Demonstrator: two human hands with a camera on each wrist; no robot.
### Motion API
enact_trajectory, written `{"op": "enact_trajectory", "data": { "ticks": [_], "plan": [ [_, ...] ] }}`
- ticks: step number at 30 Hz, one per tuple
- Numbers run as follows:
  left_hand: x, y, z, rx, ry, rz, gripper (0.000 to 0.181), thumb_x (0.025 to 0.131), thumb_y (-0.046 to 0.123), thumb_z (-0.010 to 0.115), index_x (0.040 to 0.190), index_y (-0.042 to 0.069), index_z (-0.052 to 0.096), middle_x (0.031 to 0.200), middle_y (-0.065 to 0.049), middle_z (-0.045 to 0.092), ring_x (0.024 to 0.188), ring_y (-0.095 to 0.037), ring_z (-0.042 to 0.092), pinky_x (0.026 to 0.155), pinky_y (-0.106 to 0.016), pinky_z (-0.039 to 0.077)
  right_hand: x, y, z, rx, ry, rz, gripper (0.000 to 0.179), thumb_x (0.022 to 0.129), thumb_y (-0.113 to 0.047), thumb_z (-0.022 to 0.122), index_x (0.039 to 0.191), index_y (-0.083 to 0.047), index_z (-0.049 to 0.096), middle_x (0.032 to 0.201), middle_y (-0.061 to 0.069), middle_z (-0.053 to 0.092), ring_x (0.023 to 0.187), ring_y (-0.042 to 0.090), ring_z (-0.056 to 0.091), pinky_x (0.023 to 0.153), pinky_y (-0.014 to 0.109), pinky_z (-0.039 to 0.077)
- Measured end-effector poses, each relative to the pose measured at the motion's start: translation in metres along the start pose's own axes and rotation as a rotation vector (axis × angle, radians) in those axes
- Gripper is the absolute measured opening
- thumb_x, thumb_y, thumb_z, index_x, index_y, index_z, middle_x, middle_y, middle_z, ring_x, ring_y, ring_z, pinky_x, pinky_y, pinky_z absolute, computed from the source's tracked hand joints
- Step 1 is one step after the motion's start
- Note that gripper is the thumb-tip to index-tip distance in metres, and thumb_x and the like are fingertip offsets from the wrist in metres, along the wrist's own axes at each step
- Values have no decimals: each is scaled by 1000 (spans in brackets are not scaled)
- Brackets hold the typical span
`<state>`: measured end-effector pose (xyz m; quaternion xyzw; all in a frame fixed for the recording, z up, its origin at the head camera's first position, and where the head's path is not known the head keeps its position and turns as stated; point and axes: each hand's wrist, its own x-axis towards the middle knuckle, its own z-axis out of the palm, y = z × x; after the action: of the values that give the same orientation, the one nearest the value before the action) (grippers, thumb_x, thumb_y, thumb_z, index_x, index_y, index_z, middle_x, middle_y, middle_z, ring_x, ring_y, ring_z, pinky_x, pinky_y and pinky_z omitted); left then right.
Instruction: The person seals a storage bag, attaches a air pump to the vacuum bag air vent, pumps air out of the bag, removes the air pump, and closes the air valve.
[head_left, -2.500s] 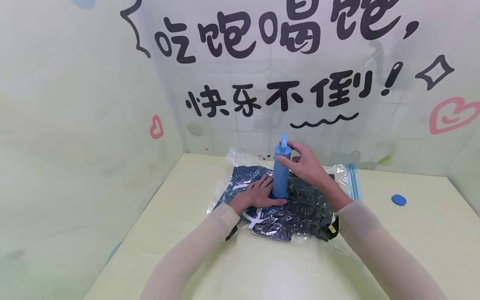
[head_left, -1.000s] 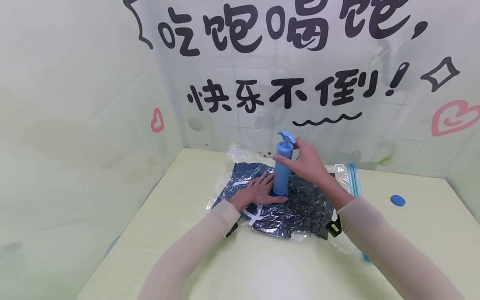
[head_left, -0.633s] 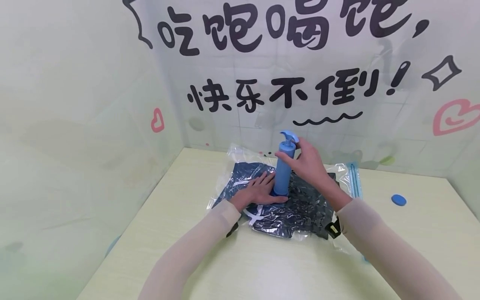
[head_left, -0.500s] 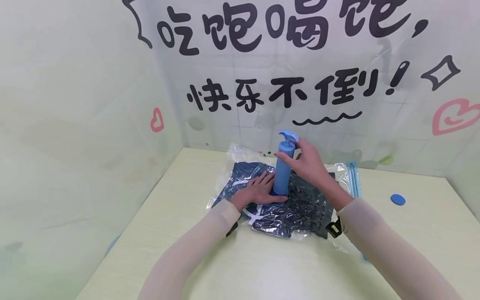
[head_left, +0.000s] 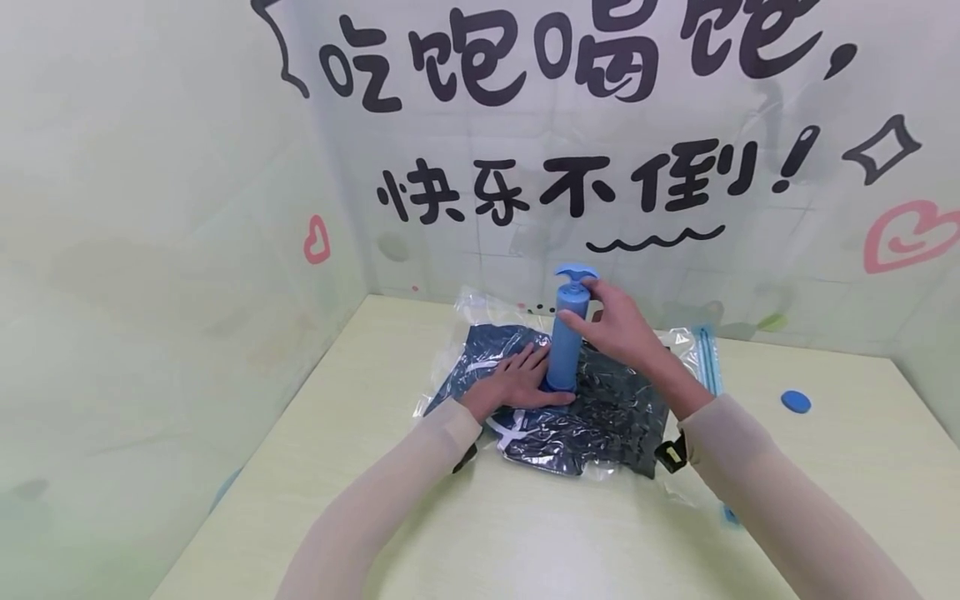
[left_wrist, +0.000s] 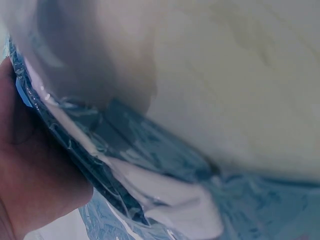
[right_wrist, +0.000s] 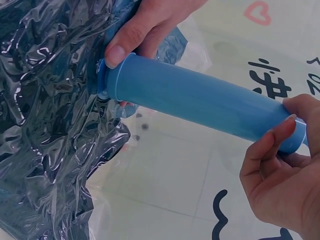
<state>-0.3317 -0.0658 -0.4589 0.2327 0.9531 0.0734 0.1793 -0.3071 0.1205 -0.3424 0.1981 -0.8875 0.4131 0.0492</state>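
Note:
A blue hand pump (head_left: 567, 342) stands upright on a clear plastic bag (head_left: 596, 425) packed with dark clothing. My left hand (head_left: 517, 387) lies with fingers stretched over the bag, its thumb across the pump's base. In the right wrist view, the thumb of that left hand (right_wrist: 145, 30) presses on the base's rim. With curled fingers, my right hand (head_left: 618, 321) holds the pump's top end, just below and beside its T-shaped handle (head_left: 577, 271). The left wrist view shows the palm against the bag (left_wrist: 150, 135); the pump's body is hidden there.
A round blue cap (head_left: 796, 401) lies on the pale table (head_left: 525, 533) to the right. The bag's light-blue zip edge (head_left: 708, 362) runs along its right side. Behind and at the left rise printed walls (head_left: 465, 250).
The pump's T-handle has turned from edge-on to broadside. My right hand has shifted slightly at the pump's top. My left hand has stayed in place.

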Motion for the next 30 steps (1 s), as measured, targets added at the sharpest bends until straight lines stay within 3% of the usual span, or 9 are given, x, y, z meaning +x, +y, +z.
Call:
{"op": "enact_trajectory", "data": {
  "ticks": [4, 11, 14, 15, 18, 23, 30],
  "plan": [
    [7, -1, 4, -9, -25, -16, 98, 93, 78, 41, 165, 22, 4, 169, 8, -7, 152, -17, -10, 121, -45, 3, -1, -2, -3, -21, -23, 5, 62, 100, -23, 67, 146, 10, 42, 131, 26, 58, 67, 25, 57, 57, 38, 47],
    [9, -1, 3, 2, -29, -19, 99, 93, 78, 41, 165, 22, 3, 169, 8, -8, 152, -17, -11, 121, -44, 3, 0, -3, -5, -24, -46, 17, 62, 100, -17, 67, 147, 12, 39, 139, 29, 52, 107, 38, 62, 76, 46, 53],
    [6, -1, 1, 4, -31, -19, 98, 94, 78, 39, 165, 22, 2, 169, 8, -8, 152, -17, -11, 121, -43, 3, 1, -7, -3, -36, -34, 9, 60, 98, -15, 68, 145, 13, 42, 135, 29, 55, 102, 38, 63, 75, 48, 53],
    [4, 0, 1, 3, -28, -20, 98, 94, 78, 39, 165, 21, 3, 169, 7, -7, 152, -17, -10, 121, -42, 3, 1, -9, -1, -39, -26, 8, 59, 98, -15, 68, 143, 13, 43, 132, 29, 56, 97, 40, 63, 74, 49, 53],
    [-2, 1, -3, 5, -18, -16, 96, 95, 76, 39, 165, 21, 5, 170, 6, -4, 153, -18, -8, 121, -42, 5, 2, -17, 6, -36, 10, 39, 67, 97, -22, 71, 145, 13, 40, 132, 30, 55, 104, 43, 61, 82, 53, 52],
    [-7, 3, -7, -20, 13, 3, 96, 96, 74, 43, 165, 19, 7, 170, 5, 0, 153, -19, -4, 121, -43, 6, 3, -24, 16, -32, 104, 128, 88, 92, -42, 75, 149, 10, 32, 137, 30, 49, 122, 44, 53, 95, 57, 47],
    [-7, 3, -5, -12, 5, 1, 95, 96, 74, 42, 165, 19, 9, 170, 4, 0, 153, -19, -5, 121, -42, 6, 1, -15, 23, -38, 206, 92, 78, 98, -36, 71, 148, 13, 37, 141, 31, 47, 125, 43, 52, 99, 55, 45]
  ]
}}
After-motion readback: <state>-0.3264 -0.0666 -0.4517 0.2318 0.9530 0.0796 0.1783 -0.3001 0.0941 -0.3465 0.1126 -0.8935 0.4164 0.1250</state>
